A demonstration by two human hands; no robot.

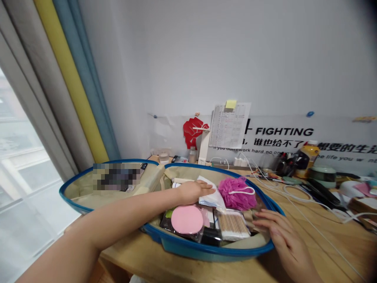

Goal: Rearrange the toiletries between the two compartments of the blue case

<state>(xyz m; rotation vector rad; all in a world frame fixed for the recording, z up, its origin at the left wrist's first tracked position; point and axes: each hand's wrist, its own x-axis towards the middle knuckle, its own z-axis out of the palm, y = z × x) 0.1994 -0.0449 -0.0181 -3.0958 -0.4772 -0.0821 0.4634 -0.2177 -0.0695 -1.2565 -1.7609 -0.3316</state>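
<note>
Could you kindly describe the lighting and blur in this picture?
In the head view, daylight washes out the tall glass window; pixel blocks mask part of the blue-rimmed oval suitcase; fine text on the white printed paper sheet is too blurred to read; the right corners darken.

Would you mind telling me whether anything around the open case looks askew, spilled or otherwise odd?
I see no spill or damage around the blue case. Behind it, the printed sheet hangs slightly askew, covering part of the banner, and white cables trail loosely across the desk, looking untidy.
</note>
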